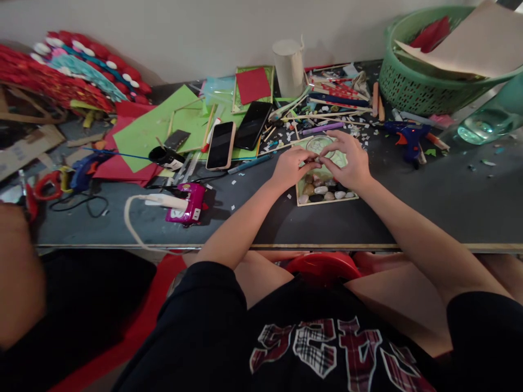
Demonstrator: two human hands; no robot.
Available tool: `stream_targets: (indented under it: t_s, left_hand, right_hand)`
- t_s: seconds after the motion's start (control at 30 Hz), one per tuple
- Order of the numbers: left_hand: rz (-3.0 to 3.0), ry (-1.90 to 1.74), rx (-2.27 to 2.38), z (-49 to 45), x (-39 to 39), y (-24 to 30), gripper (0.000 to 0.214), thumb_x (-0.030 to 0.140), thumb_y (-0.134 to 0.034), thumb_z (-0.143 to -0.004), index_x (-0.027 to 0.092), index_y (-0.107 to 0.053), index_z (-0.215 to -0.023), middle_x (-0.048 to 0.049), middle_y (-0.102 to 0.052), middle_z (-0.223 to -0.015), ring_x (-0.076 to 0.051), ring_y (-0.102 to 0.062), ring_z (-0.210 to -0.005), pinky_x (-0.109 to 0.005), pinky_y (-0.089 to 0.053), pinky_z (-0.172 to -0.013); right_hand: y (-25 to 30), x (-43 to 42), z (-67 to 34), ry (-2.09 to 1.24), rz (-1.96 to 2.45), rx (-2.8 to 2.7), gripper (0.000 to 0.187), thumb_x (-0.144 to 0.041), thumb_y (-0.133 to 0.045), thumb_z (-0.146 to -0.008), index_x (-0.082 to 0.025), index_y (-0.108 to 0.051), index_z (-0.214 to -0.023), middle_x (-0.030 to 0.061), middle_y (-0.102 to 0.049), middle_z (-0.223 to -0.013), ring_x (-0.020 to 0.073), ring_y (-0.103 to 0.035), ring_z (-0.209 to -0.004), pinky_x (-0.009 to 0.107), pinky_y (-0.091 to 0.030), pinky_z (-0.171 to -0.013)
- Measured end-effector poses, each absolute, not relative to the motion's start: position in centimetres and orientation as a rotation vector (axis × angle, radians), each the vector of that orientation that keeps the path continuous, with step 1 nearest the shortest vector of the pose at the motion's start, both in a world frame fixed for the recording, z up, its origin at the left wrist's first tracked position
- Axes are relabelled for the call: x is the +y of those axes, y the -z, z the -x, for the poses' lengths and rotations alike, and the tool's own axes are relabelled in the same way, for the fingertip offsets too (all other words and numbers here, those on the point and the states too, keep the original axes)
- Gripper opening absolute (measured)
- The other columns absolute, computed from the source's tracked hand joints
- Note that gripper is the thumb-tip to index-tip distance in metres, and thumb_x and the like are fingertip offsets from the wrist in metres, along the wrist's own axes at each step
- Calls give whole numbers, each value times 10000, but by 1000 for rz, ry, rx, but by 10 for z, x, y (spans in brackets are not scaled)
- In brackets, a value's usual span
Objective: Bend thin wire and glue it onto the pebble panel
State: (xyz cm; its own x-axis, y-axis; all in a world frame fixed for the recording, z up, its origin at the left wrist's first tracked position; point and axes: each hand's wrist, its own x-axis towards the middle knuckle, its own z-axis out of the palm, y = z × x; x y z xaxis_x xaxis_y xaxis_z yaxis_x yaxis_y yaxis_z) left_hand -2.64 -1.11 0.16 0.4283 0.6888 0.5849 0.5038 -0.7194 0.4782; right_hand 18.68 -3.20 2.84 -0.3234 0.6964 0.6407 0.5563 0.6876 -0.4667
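Note:
My left hand (291,165) and my right hand (350,158) meet above a small square light-coloured frame (327,202) on the table. Fingers and thumbs of both are pinched close together, and whatever lies between them is too small to make out. Rows of smooth pebbles (321,190), white, brown and black, fill the near part of the frame. Behind my fingertips a clear round rim (320,142) shows, partly covered by my right hand. The frame's far part is pale green and mostly hidden by my hands.
Left of my arms are a magenta plug adapter (186,204), phones (221,145) and green paper (139,136). Paper scraps and sticks lie behind. A blue glue gun (406,134), a green basket (429,90) and a water glass (486,122) stand right. Another person's arm (18,277) is far left.

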Motion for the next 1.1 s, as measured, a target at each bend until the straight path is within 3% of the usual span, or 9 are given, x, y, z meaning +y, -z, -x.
stream_targets:
  t_s: [0.17, 0.3, 0.53, 0.77, 1.1]
  left_hand:
    - [-2490, -1152, 1025, 26, -10, 2, 231, 381, -704, -977, 179, -813, -1004, -55, -791, -881, -178, -737, -856, -268, -547, -776]
    - [-2536, -1155, 1009, 26, -11, 1, 244, 359, -634, -1018, 186, -807, -1015, -53, -806, -895, -175, -748, -871, -271, -551, -780]
    - [-2630, -1211, 971, 25, -12, 2, 225, 301, -611, -1024, 168, -791, -1006, -57, -804, -881, -188, -753, -857, -290, -548, -755]
    - [-2511, -1186, 1004, 22, -15, -1, 178, 303, -681, -989, 162, -785, -1016, -62, -785, -897, -186, -746, -865, -283, -562, -767]
    - [-2408, -1139, 1073, 23, -18, -11, 221, 365, -669, -1005, 200, -793, -1086, -59, -795, -913, -194, -746, -939, -311, -565, -855]
  right_hand:
    - [-26, -28, -189, -224, 942, -2135, 431, -368, -564, -967, -210, -543, -1368, 158, -732, -1243, 349, -685, -1197, 587, -514, -1087]
    - [-23, -27, -188, -196, 890, -2184, 424, -290, -525, -961, -204, -485, -1374, 118, -745, -1038, 326, -696, -1100, 572, -525, -1039]
    - [-18, -26, -186, -127, 809, -2200, 423, -201, -505, -933, -211, -444, -1351, 100, -700, -1004, 294, -692, -1027, 551, -559, -974]
    - [-15, -25, -188, -204, 756, -2168, 289, -205, -485, -958, -216, -464, -1246, 127, -645, -1087, 280, -659, -1017, 512, -592, -898]
    - [-7, -23, -185, -292, 787, -2070, 277, -360, -460, -1035, -232, -420, -1278, 98, -634, -1038, 251, -667, -936, 513, -618, -879]
